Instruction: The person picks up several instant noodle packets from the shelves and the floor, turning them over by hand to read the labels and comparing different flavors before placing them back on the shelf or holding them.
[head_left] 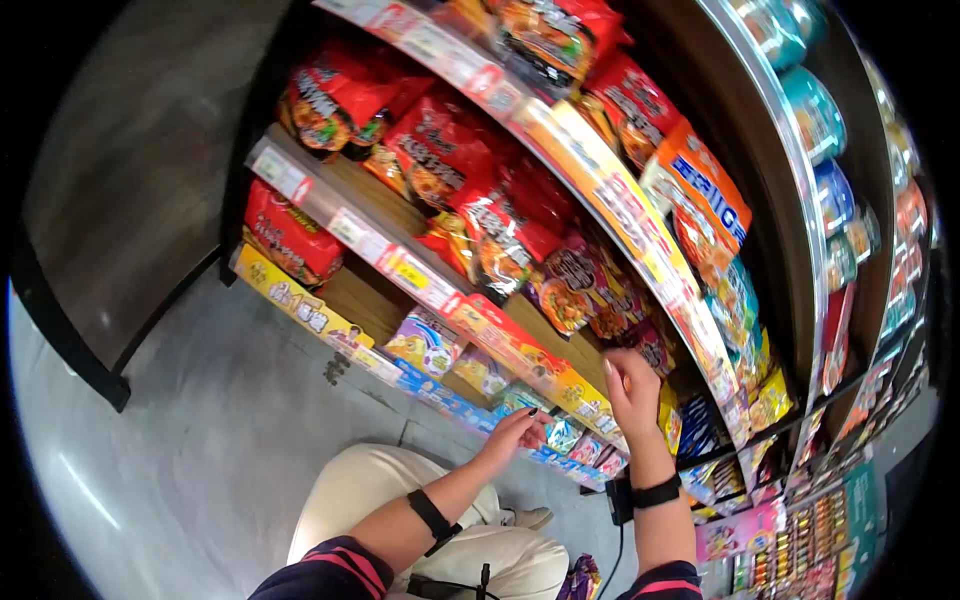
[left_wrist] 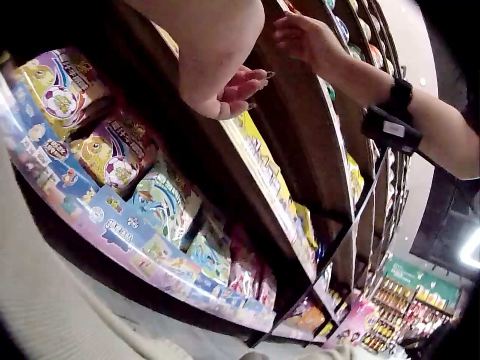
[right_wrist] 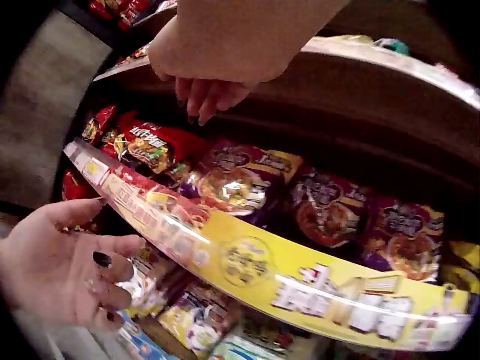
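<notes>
Bare and relaxed, my left hand [head_left: 517, 432] hovers in front of the lowest shelf, nearest to the small snack bags [head_left: 562, 434]. The right wrist view shows its palm [right_wrist: 64, 262] with fingers loosely bent and nothing held. My right hand [head_left: 632, 388] is raised by the shelf above, its fingers loosely curled and holding nothing. Purple noodle packets [right_wrist: 240, 180] stand behind a yellow label strip [right_wrist: 330, 289] below it in the right wrist view. Red noodle packets [head_left: 500, 235] lie farther left on that shelf. Purple and yellow bags with a soccer ball [left_wrist: 67, 94] sit on the bottom shelf.
A curved shelf edge with price tags [head_left: 400, 262] runs across in front of my hands. Higher up are an orange packet [head_left: 700, 190] and teal tubs [head_left: 812, 115]. My bent knees [head_left: 385, 490] are close below. A dark panel [head_left: 160, 180] borders the shelves at left.
</notes>
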